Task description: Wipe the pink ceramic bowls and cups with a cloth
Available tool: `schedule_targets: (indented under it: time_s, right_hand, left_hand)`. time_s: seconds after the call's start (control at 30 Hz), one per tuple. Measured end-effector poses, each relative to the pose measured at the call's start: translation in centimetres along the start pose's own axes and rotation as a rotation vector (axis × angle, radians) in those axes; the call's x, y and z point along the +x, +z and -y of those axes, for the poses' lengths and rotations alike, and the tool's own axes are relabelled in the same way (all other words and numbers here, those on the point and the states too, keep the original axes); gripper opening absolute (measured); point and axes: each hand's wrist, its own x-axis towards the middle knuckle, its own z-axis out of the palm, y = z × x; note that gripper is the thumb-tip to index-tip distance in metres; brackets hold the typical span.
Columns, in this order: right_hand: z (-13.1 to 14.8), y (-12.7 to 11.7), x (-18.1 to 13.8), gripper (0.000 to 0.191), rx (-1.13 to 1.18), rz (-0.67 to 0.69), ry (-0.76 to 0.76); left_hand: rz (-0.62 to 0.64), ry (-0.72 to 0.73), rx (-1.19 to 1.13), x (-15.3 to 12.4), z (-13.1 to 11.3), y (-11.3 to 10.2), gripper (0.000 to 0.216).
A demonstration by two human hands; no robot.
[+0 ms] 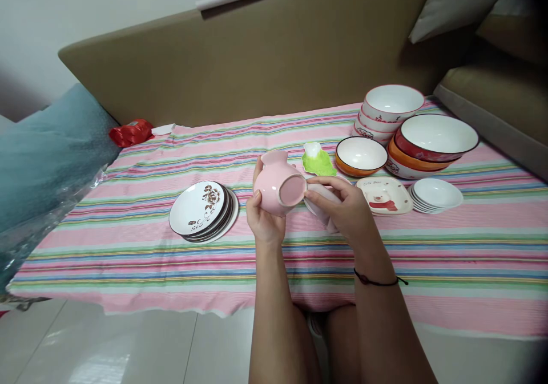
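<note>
My left hand (266,218) is closed around a glossy pink ceramic pot (270,181), gripping it from the left and below. The pot lies tilted on its side in the air, its round unglazed-rimmed base turned towards me and to the right. My right hand (342,204) pinches a pale white, cloth-like piece (319,204), partly hidden under the fingers. Its fingertips touch the edge of the pot's base. Just behind both hands, a green and white leaf-shaped dish (317,161) rests on the striped cloth (141,201).
Flower-patterned plates (194,207) are stacked at left. On the right stand an orange bowl (362,154), stacked white bowls (387,107), larger red and orange bowls (432,138), a bear plate (383,197) and small white dishes (436,193). A red shiny bundle (131,133) lies far left.
</note>
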Motion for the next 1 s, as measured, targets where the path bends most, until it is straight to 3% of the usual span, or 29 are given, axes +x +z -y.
schedule_targets:
  time_s: [0.17,0.67,0.83,0.93,1.0]
  right_hand:
    - [0.6,-0.1,-0.2,0.034,0.007,0.033,-0.041]
    - [0.6,-0.3,-0.3,0.028,-0.017,0.011,-0.053]
    - [0.2,-0.6,0.0,0.031,-0.085,-0.155,-0.207]
    - [0.5,0.3,-0.1,0.037,-0.070,-0.151,-0.295]
    - [0.9,1.2,-0.3,0.030,-0.128,-0.153,-0.373]
  left_hand:
    - [-0.039,-0.010,-0.007,-0.2,-0.2,0.0,0.057]
    - [0.036,0.004,0.023,-0.1,-0.3,-0.1,0.063]
    - [-0.031,0.059,0.024,0.2,0.0,-0.6,0.058]
    - [-0.043,0.056,0.061,0.5,0.4,-0.8,0.056]
    - [-0.030,0.053,0.058,0.7,0.8,-0.8,0.056]
